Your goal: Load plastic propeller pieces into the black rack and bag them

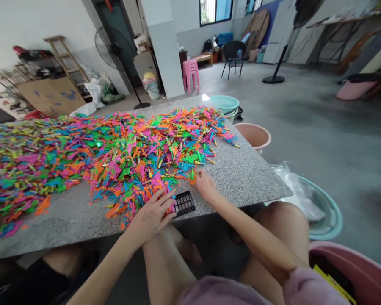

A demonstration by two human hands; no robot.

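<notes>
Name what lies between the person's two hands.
In the head view, a black gridded rack lies on the speckled table between the left hand and the right hand.

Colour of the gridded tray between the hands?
Black gridded tray, best seen in the head view.

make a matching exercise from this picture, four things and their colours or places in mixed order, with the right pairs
1. grid
2. right hand
3. stools
4. plastic pieces

A. many-coloured, heaped on the speckled tabletop
B. just right of the grid
C. black
D. pink, near the pillar

Pairs: 1-C, 2-B, 3-D, 4-A
</notes>
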